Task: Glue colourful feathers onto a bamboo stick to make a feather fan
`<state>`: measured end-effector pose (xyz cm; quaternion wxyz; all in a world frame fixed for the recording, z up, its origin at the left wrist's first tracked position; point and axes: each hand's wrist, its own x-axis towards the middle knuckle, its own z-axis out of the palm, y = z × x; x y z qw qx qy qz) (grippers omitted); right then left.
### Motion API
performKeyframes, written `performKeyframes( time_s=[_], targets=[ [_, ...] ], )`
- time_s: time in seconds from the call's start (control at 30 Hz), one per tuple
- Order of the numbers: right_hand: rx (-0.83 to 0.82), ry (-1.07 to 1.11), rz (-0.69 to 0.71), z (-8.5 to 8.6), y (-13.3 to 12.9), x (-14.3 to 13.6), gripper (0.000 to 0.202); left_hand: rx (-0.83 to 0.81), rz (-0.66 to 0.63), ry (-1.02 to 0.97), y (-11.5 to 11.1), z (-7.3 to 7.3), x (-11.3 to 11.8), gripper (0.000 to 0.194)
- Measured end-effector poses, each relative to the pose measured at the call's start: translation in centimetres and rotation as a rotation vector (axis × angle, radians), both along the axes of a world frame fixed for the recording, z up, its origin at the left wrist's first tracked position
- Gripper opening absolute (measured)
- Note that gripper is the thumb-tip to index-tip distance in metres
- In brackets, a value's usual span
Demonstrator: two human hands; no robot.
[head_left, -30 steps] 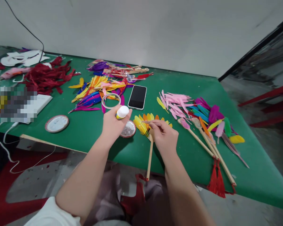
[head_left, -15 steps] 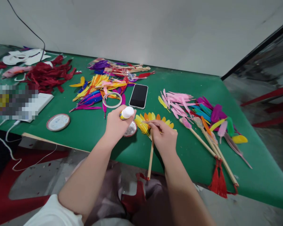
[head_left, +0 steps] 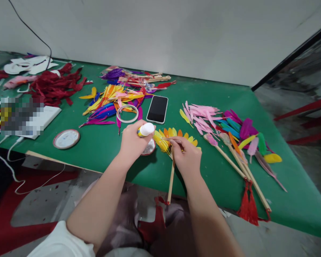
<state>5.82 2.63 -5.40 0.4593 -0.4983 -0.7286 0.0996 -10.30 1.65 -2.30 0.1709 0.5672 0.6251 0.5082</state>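
Note:
My left hand is wrapped round a small glue bottle with a white top and a yellow label. Just beyond that hand, a round dish of small shiny bits is partly covered. My right hand pinches a pair of thin tweezers, their tips over the feathers of a fan. That feather fan has yellow and orange feathers spread in an arc. Its wooden handle points toward me and ends in a red tassel at the table edge. My right hand hides part of the fan.
A phone and a tape roll lie beyond my hands. Loose feathers and tasselled wooden sticks are on the right. On the left are a round lid, dark red cloth strips and a white box with cables.
The glue bottle in my left hand has tipped slightly to the right. My right hand and the fan stay almost where they were.

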Motion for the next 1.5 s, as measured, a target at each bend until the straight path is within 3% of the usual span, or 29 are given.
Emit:
performKeyframes(
  time_s=[0.43, 0.63, 0.83, 1.03, 1.5],
  targets=[
    [-0.01, 0.02, 0.012, -0.4, 0.1, 0.1, 0.013, -0.029, -0.006, 0.005, -0.1, 0.1, 0.0, 0.017],
    [-0.027, 0.007, 0.014, -0.4, -0.1, 0.2, 0.014, -0.103, -0.153, 0.025, 0.6, -0.4, -0.3, 0.012],
    [0.016, -0.001, 0.017, -0.3, -0.1, 0.2, 0.013, -0.168, -0.323, 0.189, 1.4, -0.5, 0.0, 0.015],
    [0.038, -0.005, 0.011, -0.1, -0.1, 0.2, 0.012, -0.187, -0.376, 0.393, 1.8, -0.4, 0.5, 0.016],
    [-0.003, 0.014, 0.04, -0.3, -0.2, 0.3, 0.013, -0.259, -0.406, 0.526, 1.8, -0.7, 0.8, 0.024]
  ],
)
